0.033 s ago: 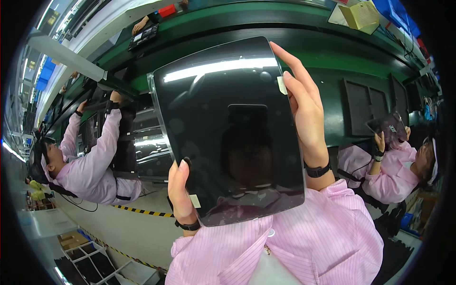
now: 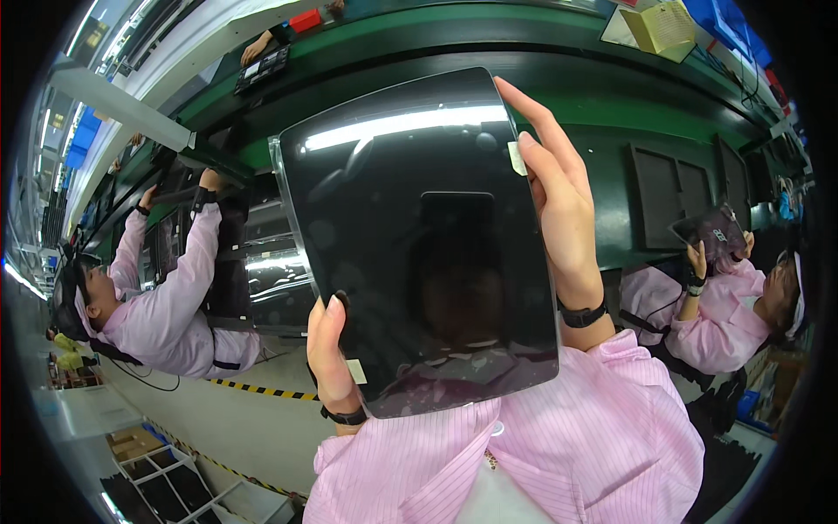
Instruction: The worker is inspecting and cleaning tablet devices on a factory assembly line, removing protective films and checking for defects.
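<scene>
"Black, glossy, flat. What's in your hands?"

"Screen panel [image 2: 393, 236], clear film [image 2: 282, 170] overhanging its left edge. Up in front of my chest, off the bench. Slightly rotated in view, top edge rising to the right. Bottom edge overlaps my pink striped jacket [image 2: 602, 419]; can't tell if they touch."

"Grip?"

"Two-handed. Left hand [image 2: 332, 367] on the lower left edge: thumb on the front face, other fingers mostly hidden behind. Right hand [image 2: 567, 218] on the right edge, higher up: thumb beside the upper pale tab [image 2: 517, 159], index stretched along the edge toward the top corner. Both are holding the panel; can't tell how hard."

"Other tab?"

"Lower pale tab [image 2: 357, 372], just beside my left hand. Surface shows a white light streak near the top, some blotches, plus my dim reflection."

"Around you?"

"Green bench [image 2: 602, 192] behind the panel. Dark divided tray [image 2: 642, 196] on it, to the right. Yellow paper [image 2: 661, 33] farther back. Co-worker on my right [image 2: 716, 327] holds a dark panel [image 2: 720, 240]. Co-worker on my left [image 2: 170, 323] reaches over the bench, film-covered panels [image 2: 279, 271] lying close by."

"Floor?"

"Black-and-yellow striped tape [image 2: 262, 389], lower left."
</scene>
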Available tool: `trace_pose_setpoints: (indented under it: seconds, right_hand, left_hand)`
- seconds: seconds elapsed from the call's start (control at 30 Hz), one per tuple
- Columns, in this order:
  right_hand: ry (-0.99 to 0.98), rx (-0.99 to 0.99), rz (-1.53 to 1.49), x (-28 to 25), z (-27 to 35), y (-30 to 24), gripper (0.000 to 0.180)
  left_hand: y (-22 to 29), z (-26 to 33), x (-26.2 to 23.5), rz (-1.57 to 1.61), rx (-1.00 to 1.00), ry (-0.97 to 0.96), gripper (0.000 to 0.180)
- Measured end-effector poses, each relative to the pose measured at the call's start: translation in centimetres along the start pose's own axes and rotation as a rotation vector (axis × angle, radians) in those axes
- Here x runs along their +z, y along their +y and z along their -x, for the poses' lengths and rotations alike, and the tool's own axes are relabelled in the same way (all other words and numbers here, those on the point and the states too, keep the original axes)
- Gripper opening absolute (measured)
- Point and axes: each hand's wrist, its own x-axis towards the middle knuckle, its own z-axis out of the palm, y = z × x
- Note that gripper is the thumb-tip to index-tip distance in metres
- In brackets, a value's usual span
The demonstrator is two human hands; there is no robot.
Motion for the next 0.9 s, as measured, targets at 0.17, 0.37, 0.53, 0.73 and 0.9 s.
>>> trace_pose_setpoints:
  seconds: [0.17,0.37,0.53,0.73,0.9]
  right_hand:
    - [-0.002,-0.085,-0.003,-0.3,-0.2,0.6,0.039]
    - [0.061,-0.084,0.003,-0.9,-0.6,2.4,0.041]
    - [0.026,0.020,0.035,-2.0,-1.3,3.0,0.039]
    - [0.036,0.039,-0.023,-1.3,-2.0,1.8,0.039]
    - [0.061,-0.015,0.084,-1.5,-3.2,3.4,0.039]
  left_hand:
    - [-0.4,-0.5,0.1,-0.057,0.028,0.029,0.035]
    - [-0.5,-1.6,1.2,-0.125,-0.028,-0.010,0.033]
    - [-0.8,-3.1,1.0,-0.157,-0.069,-0.090,0.032]
    - [-2.0,-4.6,-1.1,0.046,-0.112,-0.039,0.030]
    - [-1.9,-6.0,0.4,0.021,-0.073,-0.039,0.028]
